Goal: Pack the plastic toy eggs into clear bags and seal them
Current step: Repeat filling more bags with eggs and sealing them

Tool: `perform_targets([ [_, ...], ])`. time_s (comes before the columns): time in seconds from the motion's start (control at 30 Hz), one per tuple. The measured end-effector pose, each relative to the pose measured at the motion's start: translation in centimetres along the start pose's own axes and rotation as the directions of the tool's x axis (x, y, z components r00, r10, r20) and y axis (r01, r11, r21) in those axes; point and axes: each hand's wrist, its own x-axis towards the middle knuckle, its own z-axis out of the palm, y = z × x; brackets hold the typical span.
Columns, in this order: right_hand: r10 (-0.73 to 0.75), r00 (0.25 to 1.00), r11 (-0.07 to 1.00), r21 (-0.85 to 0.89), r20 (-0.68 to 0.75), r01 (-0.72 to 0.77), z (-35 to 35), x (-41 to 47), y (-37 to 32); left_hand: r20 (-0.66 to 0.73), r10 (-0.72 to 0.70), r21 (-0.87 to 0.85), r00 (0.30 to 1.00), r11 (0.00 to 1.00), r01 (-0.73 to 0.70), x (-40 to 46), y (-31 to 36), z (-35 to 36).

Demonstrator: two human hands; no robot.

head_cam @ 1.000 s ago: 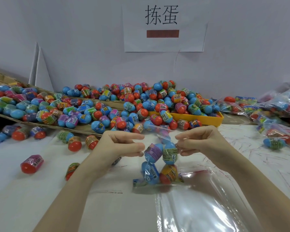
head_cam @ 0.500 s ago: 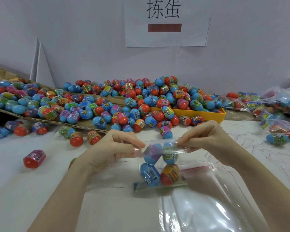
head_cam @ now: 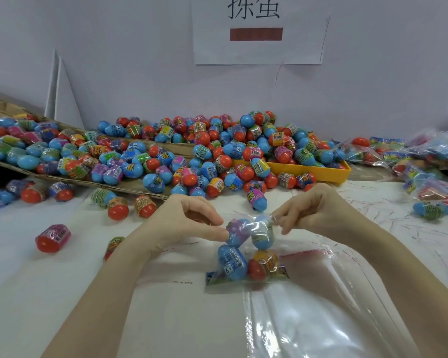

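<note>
Pinching the top edge of a small clear plastic bag (head_cam: pixel 247 250) from both sides: left hand (head_cam: pixel 181 223) and right hand (head_cam: pixel 318 210), fingertips closed on the film. Bag mouth itself hard to make out against glare. Four plastic toy eggs (head_cam: pixel 232 262) hang inside, below and between the hands, bottom resting on the white table (head_cam: pixel 36 280). Loose egg pile (head_cam: pixel 192 156) behind.

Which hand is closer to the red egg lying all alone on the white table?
The left hand. The lone red egg lies off to its left, apart from it. The right hand is farther away, on the other side of the bag of eggs.
</note>
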Motion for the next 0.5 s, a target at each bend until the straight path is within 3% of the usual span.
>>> perform_targets([
  [0.07, 0.03, 1.0, 0.999, 0.011, 0.003, -0.03, -0.7, -0.4, -0.1, -0.01, 0.006, 0.0, 1.0, 1.0, -0.006, -0.1, 0.0, 0.0],
  [0.2, -0.062, 0.967, 0.985, 0.143, -0.245, 0.1, -0.2, -0.2, -1.2, 0.005, 0.016, -0.011, 1.0, 1.0, -0.016, -0.1, 0.2, 0.0],
  [0.23, -0.06, 0.976, 0.988, 0.127, -0.209, 0.088, 0.4, -0.1, -1.5, 0.012, 0.02, -0.014, 1.0, 1.0, -0.019, -0.1, 0.2, 0.0],
  [0.33, 0.055, 0.994, 0.995, -0.087, 0.094, -0.047, 2.0, 0.2, -1.4, 0.039, 0.039, -0.01, 0.998, 0.999, -0.039, -0.2, 0.1, 0.0],
  [0.4, 0.081, 0.971, 0.996, -0.059, 0.226, -0.069, 2.3, 0.1, -1.5, 0.059, 0.047, -0.005, 0.997, 0.999, -0.047, -0.2, 0.1, -0.1],
  [0.5, 0.081, 0.962, 0.993, 0.059, 0.261, -0.099, 1.9, 0.1, -1.3, 0.052, 0.081, -0.073, 0.995, 0.994, -0.077, -0.3, 0.2, 0.1],
])
